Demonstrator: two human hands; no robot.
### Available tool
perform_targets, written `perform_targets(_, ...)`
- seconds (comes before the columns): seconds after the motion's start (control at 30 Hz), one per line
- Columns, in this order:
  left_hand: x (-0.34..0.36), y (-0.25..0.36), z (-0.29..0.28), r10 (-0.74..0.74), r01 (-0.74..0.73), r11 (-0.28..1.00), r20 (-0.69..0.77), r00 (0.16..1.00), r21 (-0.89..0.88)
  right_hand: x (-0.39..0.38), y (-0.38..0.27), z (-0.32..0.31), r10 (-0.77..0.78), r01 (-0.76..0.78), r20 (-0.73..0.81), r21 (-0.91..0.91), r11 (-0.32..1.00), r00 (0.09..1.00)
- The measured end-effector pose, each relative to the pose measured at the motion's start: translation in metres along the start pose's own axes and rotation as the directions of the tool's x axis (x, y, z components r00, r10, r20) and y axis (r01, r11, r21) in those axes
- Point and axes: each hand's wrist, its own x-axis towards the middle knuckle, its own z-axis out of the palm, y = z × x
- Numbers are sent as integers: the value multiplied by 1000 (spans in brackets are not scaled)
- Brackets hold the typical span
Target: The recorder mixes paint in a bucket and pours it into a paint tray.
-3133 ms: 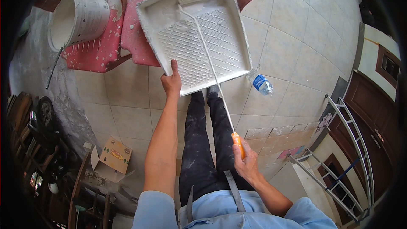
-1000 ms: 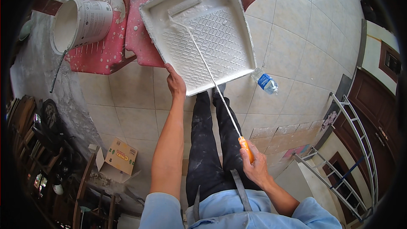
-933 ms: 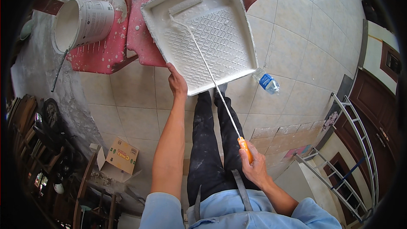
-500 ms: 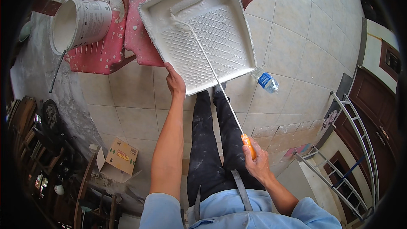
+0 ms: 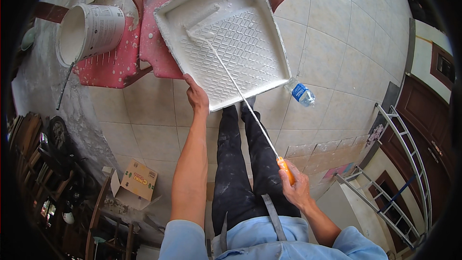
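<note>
As my left hand (image 5: 196,97) clasps the square white paint tray (image 5: 262,43) by its near-left corner, light, even pressure is what I'd want here; my right hand (image 5: 296,188) has its fingers curled round the orange plastic handle (image 5: 285,168), outside the tray's near edge, well apart from the white cylindrical roller sleeve (image 5: 204,17) towards the far edge.

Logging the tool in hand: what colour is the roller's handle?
The handle is orange, showing best in the head view, in the right hand.
</note>
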Motion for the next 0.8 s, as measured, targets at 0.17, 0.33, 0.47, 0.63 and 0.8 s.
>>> perform_targets(0.17, -1, 0, 2, 19, -19, 1000, -21, 1000, 17, 11, -4, -7, -11, 10, -31, -19, 1000, 999)
perform_targets(0.33, -3, 3, 6, -2, 3, 1000, -47, 999, 24, 16, -12, 15, -66, 66, -17, 15, 998, 998)
perform_targets(0.47, 2, 0, 1, -10, 11, 999, -31, 999, 40, 6, 5, -5, -42, 42, -17, -34, 999, 999)
perform_targets(0.63, -2, 2, 5, 8, -7, 1000, -17, 1000, 20, 20, -13, -6, 78, -78, 18, -6, 997, 997)
perform_targets(0.8, -1, 1, 4, -5, 5, 1000, -15, 1000, 10, 18, -11, 9, -20, 19, 24, 47, 999, 1000)
